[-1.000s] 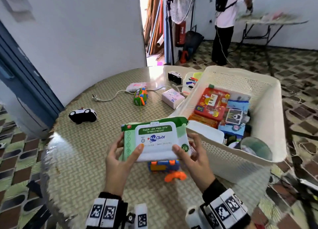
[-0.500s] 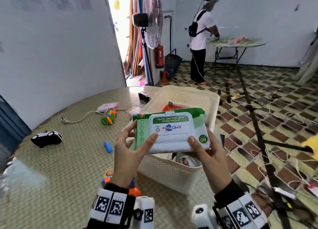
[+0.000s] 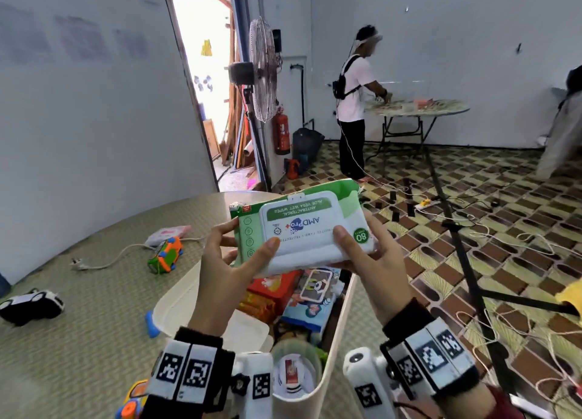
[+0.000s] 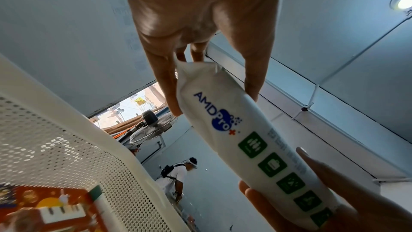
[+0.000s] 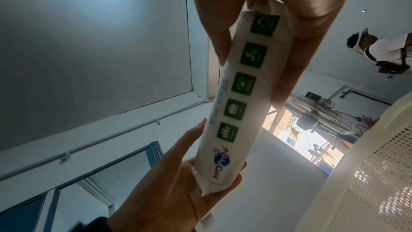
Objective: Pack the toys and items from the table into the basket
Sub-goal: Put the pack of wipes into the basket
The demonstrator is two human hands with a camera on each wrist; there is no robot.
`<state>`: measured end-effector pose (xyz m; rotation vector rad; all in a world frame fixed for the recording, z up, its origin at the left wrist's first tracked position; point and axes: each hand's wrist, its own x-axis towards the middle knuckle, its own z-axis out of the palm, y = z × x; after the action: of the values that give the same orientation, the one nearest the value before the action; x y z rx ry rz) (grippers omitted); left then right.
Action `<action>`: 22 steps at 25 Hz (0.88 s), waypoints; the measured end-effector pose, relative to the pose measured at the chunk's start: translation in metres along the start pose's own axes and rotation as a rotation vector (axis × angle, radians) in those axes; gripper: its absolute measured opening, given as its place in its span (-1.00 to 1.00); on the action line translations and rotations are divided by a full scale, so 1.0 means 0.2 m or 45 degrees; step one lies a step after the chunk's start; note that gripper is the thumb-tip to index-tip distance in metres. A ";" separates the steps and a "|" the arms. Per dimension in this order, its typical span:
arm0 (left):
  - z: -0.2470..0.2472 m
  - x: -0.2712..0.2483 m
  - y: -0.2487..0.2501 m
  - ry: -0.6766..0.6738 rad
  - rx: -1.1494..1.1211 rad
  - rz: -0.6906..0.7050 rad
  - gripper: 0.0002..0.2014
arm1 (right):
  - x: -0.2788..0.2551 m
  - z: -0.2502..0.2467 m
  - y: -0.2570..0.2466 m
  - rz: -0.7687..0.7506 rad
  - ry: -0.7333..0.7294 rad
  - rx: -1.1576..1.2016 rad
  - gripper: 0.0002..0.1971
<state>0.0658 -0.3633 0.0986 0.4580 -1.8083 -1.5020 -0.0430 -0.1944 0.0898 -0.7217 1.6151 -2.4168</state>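
A: Start at the grip. What have the hands got?

B: Both are clamped on one wet-wipes pack (image 3: 302, 226). The left hand (image 3: 226, 261) pinches its left end, thumb on the label face and fingers behind; the right hand (image 3: 374, 258) takes the right end the same way. The wrist views show the pack edge-on, squeezed between thumb and fingers at either end.

A: And where is the pack?

B: In the air, label up and tilted a little, right above the open basket (image 3: 176, 295), touching neither it nor the desk (image 3: 78, 340).

A: How full is the basket?

B: Well begun. A red toy box (image 3: 274, 288), a blue packet (image 3: 310, 311), a white lidded tub (image 3: 245, 330) and a clear cup (image 3: 294, 368) lie inside already.

A: What is left?

B: Out on the desk: a black-and-white toy car (image 3: 30, 305), a green and orange toy (image 3: 165, 254), a small blue piece (image 3: 151, 324), a white plug and cord (image 3: 104, 261), a pink-and-white packet (image 3: 167, 232), and an orange-blue toy (image 3: 130, 403) near the left wrist. I'd judge it roughly halfway, with the wipes next to go in.
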 end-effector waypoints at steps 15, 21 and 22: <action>0.18 0.52 -0.11 0.140 0.094 0.034 -0.52 | 0.92 0.06 0.04 -0.036 -0.230 -0.008 -0.60; 0.17 0.63 -0.12 0.122 0.254 0.041 -0.35 | 1.22 0.08 0.13 0.098 -0.697 -0.099 -0.54; 0.19 0.65 -0.12 0.044 0.240 0.005 -0.32 | 1.26 0.09 0.15 0.131 -0.827 -0.133 -0.56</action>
<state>-0.0520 -0.4308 0.1130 0.5684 -1.9311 -1.3184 -0.2588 -0.3156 0.1452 -1.2413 1.4513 -1.7597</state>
